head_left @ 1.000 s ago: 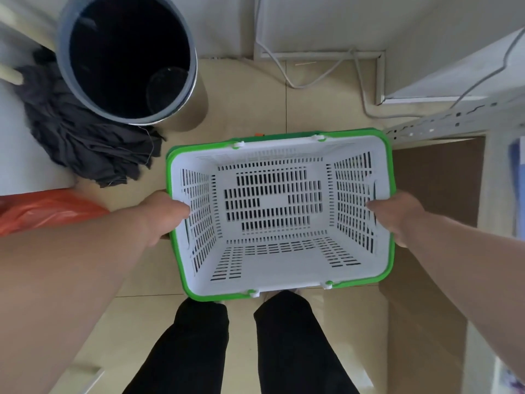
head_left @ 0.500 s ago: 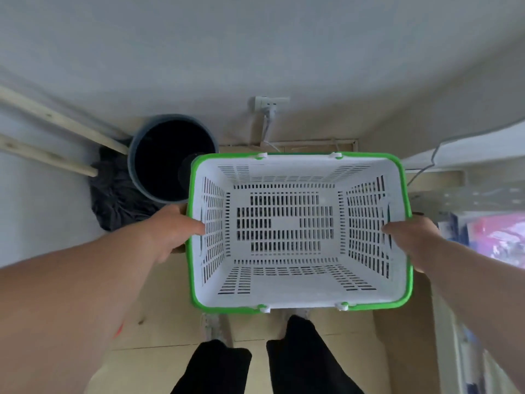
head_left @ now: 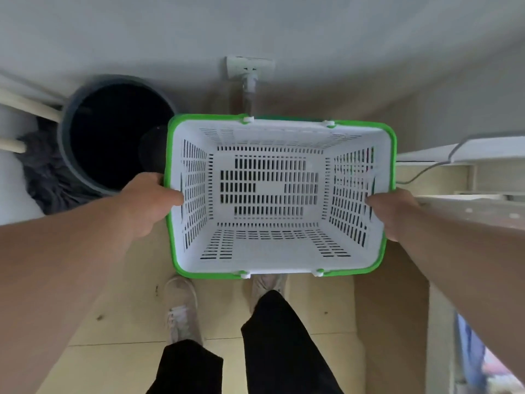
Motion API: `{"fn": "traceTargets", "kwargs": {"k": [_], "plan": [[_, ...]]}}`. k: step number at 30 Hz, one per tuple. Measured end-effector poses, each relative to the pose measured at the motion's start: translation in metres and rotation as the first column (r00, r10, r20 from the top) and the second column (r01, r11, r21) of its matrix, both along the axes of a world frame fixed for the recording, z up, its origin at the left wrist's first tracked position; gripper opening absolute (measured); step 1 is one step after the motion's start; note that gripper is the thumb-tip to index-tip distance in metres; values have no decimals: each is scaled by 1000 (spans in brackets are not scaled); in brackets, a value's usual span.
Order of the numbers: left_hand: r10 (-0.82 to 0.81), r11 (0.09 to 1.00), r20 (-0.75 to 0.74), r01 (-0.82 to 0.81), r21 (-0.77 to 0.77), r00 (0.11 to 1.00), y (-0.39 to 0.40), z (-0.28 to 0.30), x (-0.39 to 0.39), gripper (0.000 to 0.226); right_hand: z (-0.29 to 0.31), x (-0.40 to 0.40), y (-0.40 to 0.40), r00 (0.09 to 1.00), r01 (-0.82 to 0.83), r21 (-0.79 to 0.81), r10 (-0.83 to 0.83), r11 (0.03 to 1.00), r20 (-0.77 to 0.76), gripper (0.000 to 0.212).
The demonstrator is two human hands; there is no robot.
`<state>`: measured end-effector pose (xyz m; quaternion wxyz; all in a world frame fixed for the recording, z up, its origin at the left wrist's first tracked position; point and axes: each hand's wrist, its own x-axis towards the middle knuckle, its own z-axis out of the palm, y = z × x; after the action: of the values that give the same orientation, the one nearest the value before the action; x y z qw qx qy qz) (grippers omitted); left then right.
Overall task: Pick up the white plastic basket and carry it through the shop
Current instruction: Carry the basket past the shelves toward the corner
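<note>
- The left hand (head_left: 147, 204) gripped the left short wall of the white slotted plastic basket with a green rim (head_left: 281, 268), thumb inside the wall and the other fingers hidden outside it.
- The right hand (head_left: 390, 213) held the opposite short wall the same way, so the basket hung level between the two hands, open side up and empty.
- Two hands, one basket; four white clips sat on the rim, two on the far long edge and two on the near one.
- Just below the near rim stood two pale shoes (head_left: 181, 308) and two black trouser legs (head_left: 284, 345) on the beige tiled floor (head_left: 119, 308).
- Beyond the left hand, one round grey bin with a dark inside (head_left: 113, 135) lay close to the basket's left rim; a dark grey mop head (head_left: 42, 177) lay beside it.
- Past the far rim, a white wall socket with a plug (head_left: 250, 68) sat on the grey wall.
- Beside the right hand, a pale shelf edge (head_left: 466, 206) came close, with a brown cardboard panel (head_left: 392, 302) below, leaving open floor mainly behind and to the left.
</note>
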<state>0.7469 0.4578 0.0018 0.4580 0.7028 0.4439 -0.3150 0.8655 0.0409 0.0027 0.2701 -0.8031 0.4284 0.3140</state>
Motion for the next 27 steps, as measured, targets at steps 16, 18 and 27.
{"fn": "traceTargets", "kwargs": {"k": [16,18,27], "plan": [[-57,992,-97,67,105,994,-30,-26,25,33,-18,36,-14,996,-58,-51,54,997,-72,9],[-71,986,-116,87,141,991,-28,-30,26,30,-27,34,-10,995,-49,-30,46,998,-88,12],[-131,952,-169,172,253,977,-27,-45,22,22,-44,18,-2,998,-57,-99,56,993,-19,7]]}}
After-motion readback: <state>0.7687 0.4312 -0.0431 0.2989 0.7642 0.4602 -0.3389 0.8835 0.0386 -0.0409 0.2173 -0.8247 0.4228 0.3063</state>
